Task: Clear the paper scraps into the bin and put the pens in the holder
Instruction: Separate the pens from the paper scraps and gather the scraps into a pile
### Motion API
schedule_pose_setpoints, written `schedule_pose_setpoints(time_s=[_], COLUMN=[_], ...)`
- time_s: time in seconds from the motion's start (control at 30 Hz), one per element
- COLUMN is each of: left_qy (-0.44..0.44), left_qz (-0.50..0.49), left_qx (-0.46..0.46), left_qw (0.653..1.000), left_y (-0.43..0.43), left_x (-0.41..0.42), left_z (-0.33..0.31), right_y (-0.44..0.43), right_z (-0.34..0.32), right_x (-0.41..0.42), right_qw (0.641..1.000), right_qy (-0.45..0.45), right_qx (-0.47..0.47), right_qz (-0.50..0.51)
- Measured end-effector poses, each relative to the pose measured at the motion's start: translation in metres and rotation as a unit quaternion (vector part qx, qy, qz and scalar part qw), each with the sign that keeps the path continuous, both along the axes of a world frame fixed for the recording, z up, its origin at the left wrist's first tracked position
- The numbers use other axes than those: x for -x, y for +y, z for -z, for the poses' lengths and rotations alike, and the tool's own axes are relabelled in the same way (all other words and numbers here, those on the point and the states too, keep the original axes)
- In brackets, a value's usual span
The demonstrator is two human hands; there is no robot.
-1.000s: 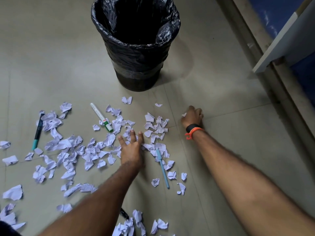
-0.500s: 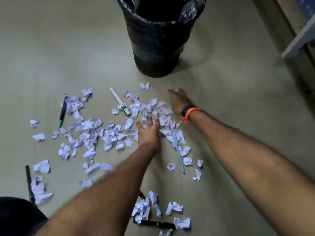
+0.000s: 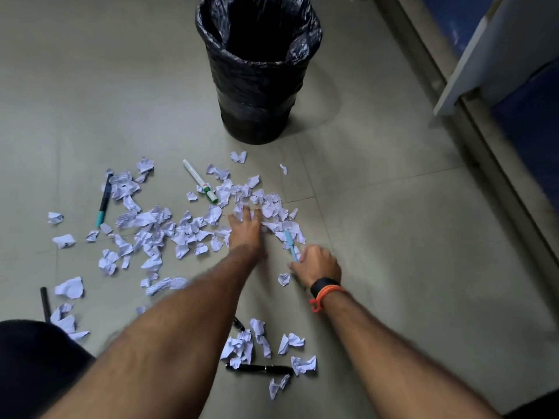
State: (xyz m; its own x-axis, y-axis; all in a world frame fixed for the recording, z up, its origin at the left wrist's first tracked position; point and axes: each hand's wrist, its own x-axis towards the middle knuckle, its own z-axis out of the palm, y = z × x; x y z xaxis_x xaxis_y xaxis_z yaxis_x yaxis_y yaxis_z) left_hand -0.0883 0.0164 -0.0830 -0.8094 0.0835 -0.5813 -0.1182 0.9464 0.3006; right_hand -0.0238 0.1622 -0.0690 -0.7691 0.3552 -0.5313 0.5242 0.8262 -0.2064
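Observation:
White paper scraps lie scattered over the grey floor in front of the black-lined bin. My left hand rests flat on the heap of scraps, fingers straight. My right hand, with curled fingers, covers the near end of a light blue pen. Also on the floor are a white marker with a green cap, a dark pen with a teal end, and black pens at the left and close to me. No pen holder is in view.
A smaller clump of scraps lies between my forearms. My dark-clothed knee fills the bottom left corner. A white panel and a wall base run along the right side.
My right hand has come back from the far side of the heap, near the bin, onto the near end of the blue pen. My left hand stays flat on the scraps.

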Motion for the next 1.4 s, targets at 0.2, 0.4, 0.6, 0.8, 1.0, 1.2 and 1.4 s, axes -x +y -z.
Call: schedule_pose_setpoints(time_s=[0.2, 0.4, 0.6, 0.8, 1.0, 1.2, 1.4], left_qy=[0.122, 0.219, 0.116, 0.118, 0.126, 0.169, 0.111], left_qz=[0.049, 0.156, 0.106, 0.074, 0.042, -0.035, -0.020], left_qx=[0.034, 0.081, 0.071, 0.067, -0.003, -0.054, -0.013], left_qw=[0.991, 0.960, 0.985, 0.988, 0.991, 0.983, 0.994], left_y=[-0.002, 0.012, 0.009, 0.015, 0.008, -0.010, -0.017], left_x=[-0.038, -0.053, -0.061, -0.062, -0.068, -0.082, -0.130], left_z=[-0.005, -0.003, 0.016, 0.012, 0.008, 0.007, 0.006], right_y=[-0.015, 0.026, 0.061, 0.035, -0.021, -0.031, -0.001], right_z=[0.009, 0.000, 0.009, 0.030, 0.040, 0.029, 0.005], right_x=[-0.003, 0.014, 0.026, -0.043, -0.048, -0.014, -0.113], right_qw=[1.000, 0.991, 0.994, 0.930, 0.939, 0.951, 0.961], right_qy=[-0.022, 0.056, 0.059, 0.099, 0.133, 0.188, 0.076], right_qx=[-0.001, 0.055, 0.003, 0.035, 0.116, 0.193, 0.060], right_qz=[-0.017, 0.105, 0.092, 0.353, 0.295, 0.152, 0.260])
